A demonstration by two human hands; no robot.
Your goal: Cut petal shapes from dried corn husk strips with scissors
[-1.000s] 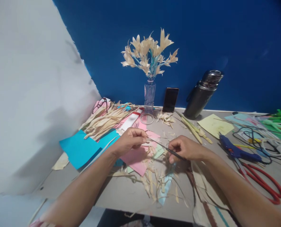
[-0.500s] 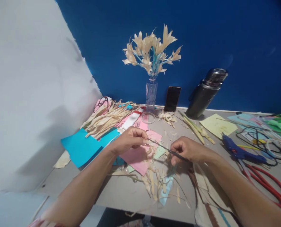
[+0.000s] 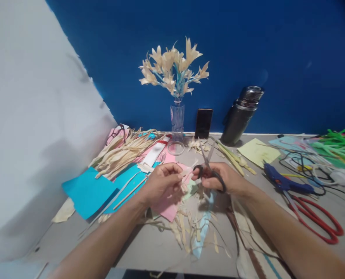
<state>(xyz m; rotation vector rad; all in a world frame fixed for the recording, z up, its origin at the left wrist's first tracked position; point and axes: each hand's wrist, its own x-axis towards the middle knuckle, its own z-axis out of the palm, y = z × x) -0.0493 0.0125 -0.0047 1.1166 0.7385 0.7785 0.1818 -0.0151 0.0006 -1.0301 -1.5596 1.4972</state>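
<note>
Many pale scraps (image 3: 184,232) lie strewn near the front of the bench (image 3: 149,254), around a light-blue paper strip (image 3: 200,236). Just beyond, raised over the litter, the left hand (image 3: 163,181) pinches a thin pale strip (image 3: 187,172) between thumb and fingers; its free end, somewhat blurred, reaches toward the right hand (image 3: 223,175). That hand's fingers are in the loops of black-handled scissors (image 3: 206,163), so its grip is closed around the handles, while the blades stand apart, tips pointing away toward the blue wall (image 3: 248,46).

By my reading, a trimming step is in hand, though nothing visible lies between the blades. Another cut would call for turning the blades toward the left hand and bringing the strip's free end between them, the pinch held steady and clear of the edges.

The strip sits within the left hand's grip, near the scissors' handles rather than their tips; whether it touches them I cannot tell. Pink paper (image 3: 167,209) lies below it, and a blue glue gun (image 3: 288,185) well to the right.

Farther back, a bundle of dry leaves (image 3: 126,153) lies to the left, and a clear bottle (image 3: 177,122) holds pale flowers (image 3: 168,62), with a phone (image 3: 204,123) and a dark flask (image 3: 238,121) to its right.
</note>
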